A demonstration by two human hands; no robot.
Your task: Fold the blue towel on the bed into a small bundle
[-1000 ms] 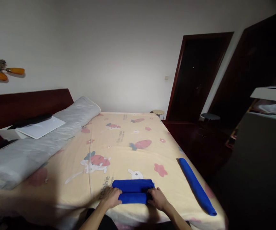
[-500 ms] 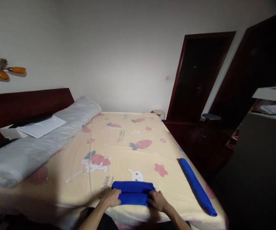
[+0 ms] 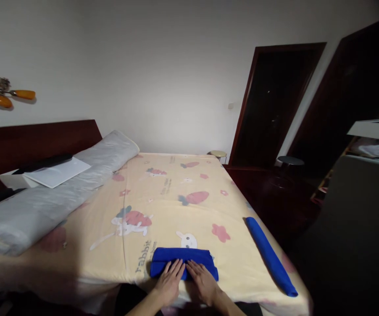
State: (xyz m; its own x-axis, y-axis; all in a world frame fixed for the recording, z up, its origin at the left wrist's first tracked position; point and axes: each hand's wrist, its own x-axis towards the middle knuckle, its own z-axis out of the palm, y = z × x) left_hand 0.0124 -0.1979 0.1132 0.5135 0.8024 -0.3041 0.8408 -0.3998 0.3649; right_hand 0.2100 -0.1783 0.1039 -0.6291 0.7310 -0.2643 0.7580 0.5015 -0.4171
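A folded blue towel [image 3: 183,256] lies near the front edge of the bed [image 3: 176,206], on a cream sheet printed with carrots and rabbits. My left hand [image 3: 169,283] and my right hand [image 3: 203,283] rest flat on top of the towel, side by side, fingers spread and pointing away from me. Neither hand grips anything. A second blue towel [image 3: 270,256], rolled into a long tube, lies on the right side of the bed, well apart from my hands.
A long grey pillow [image 3: 51,197] runs along the dark wooden headboard [image 3: 38,140] at the left, with white papers [image 3: 56,172] on it. Dark doors [image 3: 271,105] and dark furniture stand to the right. A small round stool [image 3: 217,154] stands beyond the bed.
My hands have moved from the towel's two ends to its middle and now lie flat on it. The towel looks flatter and sits a little nearer the edge.
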